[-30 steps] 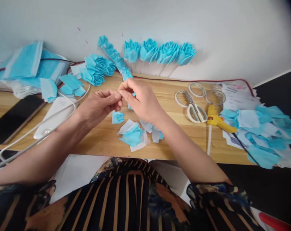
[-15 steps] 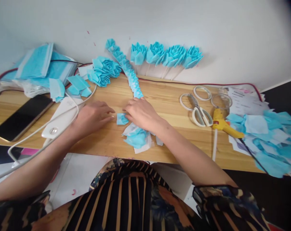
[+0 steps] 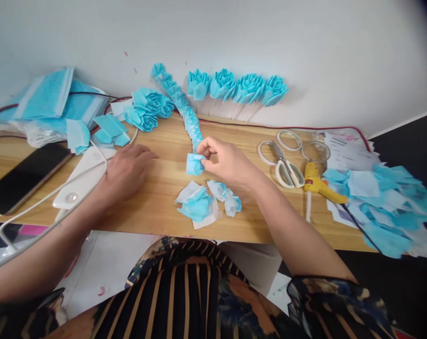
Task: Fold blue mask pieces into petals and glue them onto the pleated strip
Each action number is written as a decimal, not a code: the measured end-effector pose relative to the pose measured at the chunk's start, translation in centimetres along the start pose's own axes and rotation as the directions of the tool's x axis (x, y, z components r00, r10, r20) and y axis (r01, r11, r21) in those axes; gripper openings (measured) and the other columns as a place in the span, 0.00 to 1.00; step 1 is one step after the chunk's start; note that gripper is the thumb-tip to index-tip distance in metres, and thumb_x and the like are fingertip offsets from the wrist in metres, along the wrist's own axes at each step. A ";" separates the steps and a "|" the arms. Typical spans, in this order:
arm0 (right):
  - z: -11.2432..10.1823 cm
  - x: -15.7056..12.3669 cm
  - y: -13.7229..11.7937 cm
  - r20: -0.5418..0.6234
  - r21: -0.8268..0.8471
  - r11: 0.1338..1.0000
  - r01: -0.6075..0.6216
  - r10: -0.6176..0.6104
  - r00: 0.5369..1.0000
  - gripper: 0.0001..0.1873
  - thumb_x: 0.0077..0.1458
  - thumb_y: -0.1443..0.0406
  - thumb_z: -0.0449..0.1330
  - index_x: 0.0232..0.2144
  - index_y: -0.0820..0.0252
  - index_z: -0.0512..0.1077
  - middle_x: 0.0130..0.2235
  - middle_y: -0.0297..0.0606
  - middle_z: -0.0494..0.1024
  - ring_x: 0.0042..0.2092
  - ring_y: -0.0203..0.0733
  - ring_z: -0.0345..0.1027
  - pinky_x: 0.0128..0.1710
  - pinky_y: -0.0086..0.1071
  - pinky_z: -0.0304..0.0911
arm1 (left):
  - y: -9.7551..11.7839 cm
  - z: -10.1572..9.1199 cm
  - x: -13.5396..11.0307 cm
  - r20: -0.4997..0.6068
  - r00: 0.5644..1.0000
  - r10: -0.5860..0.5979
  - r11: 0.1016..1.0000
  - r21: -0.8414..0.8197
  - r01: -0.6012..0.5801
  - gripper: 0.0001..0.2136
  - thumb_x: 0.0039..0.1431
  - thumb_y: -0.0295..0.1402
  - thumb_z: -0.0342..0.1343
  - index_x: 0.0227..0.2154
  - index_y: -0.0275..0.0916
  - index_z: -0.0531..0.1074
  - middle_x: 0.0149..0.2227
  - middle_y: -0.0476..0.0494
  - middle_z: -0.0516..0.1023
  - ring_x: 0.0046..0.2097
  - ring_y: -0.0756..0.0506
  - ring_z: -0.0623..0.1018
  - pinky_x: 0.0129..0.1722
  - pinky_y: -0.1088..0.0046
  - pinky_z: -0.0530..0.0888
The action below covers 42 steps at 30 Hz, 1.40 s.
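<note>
My right hand pinches a small folded blue tissue piece between thumb and fingers, just above the wooden table. A long chain of folded blue pieces runs from that hand up to the wall. My left hand lies flat on the table with fingers loosely stretched, holding nothing, next to a white device. A small heap of blue and white tissue scraps sits in front of my right hand.
Blue paper flowers lean on the wall, another flower lies at left. White scissors, tape rings, a yellow glue gun and cut blue squares are right. A phone, cable and blue mask stack are left.
Both hands dropped from pinching together in the air to the table. My right hand then picked up the small blue piece, and my left hand slid leftward and lay flat.
</note>
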State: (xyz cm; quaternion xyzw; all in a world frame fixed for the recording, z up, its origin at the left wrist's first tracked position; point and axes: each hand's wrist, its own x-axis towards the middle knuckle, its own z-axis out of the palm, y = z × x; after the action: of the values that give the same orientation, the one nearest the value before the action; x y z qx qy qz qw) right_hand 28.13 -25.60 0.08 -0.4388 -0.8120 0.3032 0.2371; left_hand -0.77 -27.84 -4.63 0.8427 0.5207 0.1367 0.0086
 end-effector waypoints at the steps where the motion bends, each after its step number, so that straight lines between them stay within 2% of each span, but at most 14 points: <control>1: -0.4 -0.2 0.2 -0.005 0.011 1.000 -0.005 0.005 1.000 0.13 0.53 0.72 0.59 0.42 0.56 0.71 0.37 0.33 0.81 0.38 0.39 0.74 0.41 0.34 0.62 | 0.3 -0.2 0.1 -0.044 0.999 -0.004 0.997 -0.072 0.000 0.19 0.61 0.25 0.45 0.49 0.34 0.77 0.52 0.29 0.78 0.53 0.31 0.76 0.54 0.51 0.70; 4: -1.2 -0.6 0.8 0.002 0.020 1.000 -0.003 0.003 1.000 0.18 0.54 0.72 0.60 0.47 0.57 0.69 0.35 0.32 0.81 0.37 0.39 0.74 0.41 0.35 0.63 | 2.0 -1.0 0.9 -0.156 0.986 -0.050 0.943 -0.334 -0.005 0.16 0.61 0.25 0.48 0.46 0.39 0.77 0.53 0.34 0.78 0.56 0.34 0.76 0.58 0.54 0.69; 6: -1.6 -0.7 0.9 0.004 0.001 1.000 0.001 -0.001 1.000 0.20 0.54 0.72 0.60 0.50 0.58 0.68 0.36 0.32 0.81 0.38 0.40 0.75 0.42 0.35 0.64 | 3.7 -1.7 1.8 -0.166 0.983 -0.081 0.877 -0.480 -0.009 0.12 0.63 0.29 0.51 0.45 0.41 0.77 0.53 0.37 0.79 0.56 0.37 0.77 0.57 0.57 0.70; 8: -2.0 -0.9 0.9 0.002 -0.039 0.999 0.001 -0.001 1.000 0.21 0.54 0.72 0.60 0.51 0.58 0.67 0.37 0.34 0.81 0.39 0.41 0.76 0.41 0.35 0.64 | 5.5 -2.2 3.3 -0.117 0.989 -0.093 0.814 -0.581 0.008 0.11 0.66 0.35 0.53 0.45 0.41 0.78 0.50 0.39 0.81 0.52 0.39 0.78 0.49 0.63 0.73; 11: -2.5 -1.1 0.9 -0.014 -0.110 0.994 0.016 -0.018 1.000 0.20 0.55 0.72 0.60 0.50 0.57 0.67 0.39 0.36 0.82 0.41 0.43 0.77 0.41 0.35 0.64 | 7.7 -2.4 5.8 -0.091 0.996 0.020 0.779 -0.622 -0.073 0.13 0.63 0.40 0.57 0.44 0.40 0.80 0.46 0.40 0.83 0.45 0.42 0.79 0.44 0.67 0.73; 15: -2.9 -1.4 1.6 -0.052 -0.194 0.978 0.077 -0.089 0.995 0.16 0.54 0.72 0.60 0.46 0.57 0.68 0.41 0.38 0.82 0.43 0.45 0.77 0.42 0.36 0.64 | 9.3 -2.0 8.8 -0.056 0.993 0.108 0.796 -0.593 -0.120 0.09 0.60 0.38 0.58 0.34 0.40 0.81 0.35 0.44 0.84 0.37 0.45 0.78 0.39 0.69 0.70; 19: -3.3 -1.5 2.0 -0.095 -0.255 0.962 0.098 -0.126 0.988 0.17 0.54 0.73 0.58 0.46 0.58 0.68 0.41 0.39 0.82 0.44 0.46 0.77 0.45 0.38 0.64 | 9.8 -1.4 10.3 -0.031 0.995 0.100 0.795 -0.599 -0.098 0.07 0.56 0.36 0.60 0.29 0.40 0.81 0.25 0.49 0.79 0.28 0.48 0.73 0.30 0.72 0.64; 22: -3.6 -1.7 2.2 -0.125 -0.226 0.969 0.102 -0.133 0.983 0.20 0.55 0.72 0.59 0.51 0.57 0.69 0.42 0.38 0.83 0.46 0.47 0.77 0.49 0.40 0.64 | 10.0 -0.9 10.7 -0.003 0.997 0.078 0.743 -0.667 -0.061 0.08 0.56 0.35 0.58 0.27 0.39 0.80 0.22 0.50 0.76 0.24 0.50 0.69 0.27 0.72 0.61; 25: -3.8 -2.4 2.7 -0.209 -0.047 0.996 0.076 -0.084 0.974 0.23 0.60 0.67 0.59 0.58 0.55 0.66 0.46 0.38 0.83 0.48 0.46 0.77 0.51 0.40 0.66 | 10.3 -0.7 10.6 -0.013 1.000 -0.016 0.653 -0.757 0.001 0.09 0.56 0.37 0.57 0.26 0.38 0.77 0.22 0.49 0.75 0.25 0.50 0.69 0.26 0.73 0.62; 27: -3.7 -3.0 3.3 -0.282 0.102 0.994 0.032 -0.002 0.959 0.21 0.64 0.61 0.57 0.59 0.54 0.66 0.47 0.39 0.83 0.48 0.45 0.77 0.51 0.40 0.67 | 10.5 -0.7 10.4 -0.012 0.996 -0.085 0.592 -0.805 0.041 0.10 0.56 0.38 0.58 0.26 0.38 0.76 0.24 0.49 0.75 0.26 0.50 0.69 0.26 0.74 0.63; 30: -3.0 -3.7 4.1 -0.333 0.226 0.974 -0.030 0.106 0.937 0.14 0.66 0.55 0.55 0.47 0.56 0.73 0.42 0.38 0.83 0.45 0.44 0.77 0.48 0.38 0.68 | 10.7 -0.8 10.0 0.001 0.990 -0.140 0.544 -0.835 0.078 0.10 0.56 0.39 0.59 0.27 0.37 0.75 0.25 0.49 0.75 0.26 0.50 0.69 0.26 0.74 0.64; 33: -2.3 -3.8 4.4 -0.318 0.256 0.964 -0.067 0.150 0.936 0.14 0.63 0.54 0.58 0.36 0.57 0.74 0.38 0.35 0.82 0.42 0.42 0.75 0.46 0.36 0.67 | 10.9 -0.6 9.8 -0.020 0.984 -0.174 0.541 -0.837 0.079 0.11 0.57 0.40 0.59 0.26 0.38 0.75 0.25 0.48 0.76 0.27 0.49 0.70 0.27 0.74 0.65; 36: -1.9 -3.7 4.1 -0.326 0.267 0.961 -0.075 0.164 0.931 0.10 0.59 0.57 0.61 0.34 0.57 0.74 0.36 0.34 0.81 0.40 0.40 0.73 0.45 0.35 0.66 | 10.9 -0.3 9.6 -0.030 0.985 -0.169 0.538 -0.840 0.067 0.11 0.57 0.40 0.60 0.26 0.38 0.76 0.26 0.47 0.78 0.29 0.48 0.72 0.29 0.73 0.67; 42: -1.8 -3.7 3.6 -0.357 0.188 0.981 -0.041 0.107 0.928 0.03 0.56 0.64 0.60 0.31 0.57 0.72 0.32 0.32 0.78 0.37 0.39 0.72 0.43 0.34 0.65 | 10.9 -0.4 9.4 0.051 0.992 -0.118 0.464 -0.880 0.101 0.17 0.61 0.45 0.56 0.24 0.38 0.74 0.24 0.47 0.76 0.28 0.48 0.72 0.29 0.73 0.67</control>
State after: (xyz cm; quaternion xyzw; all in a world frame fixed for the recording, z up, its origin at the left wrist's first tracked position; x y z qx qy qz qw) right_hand 33.23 -26.66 -1.62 -0.4950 -0.7063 0.2960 0.4105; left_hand 12.66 -24.59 -0.44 0.6819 0.4291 0.3912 0.4448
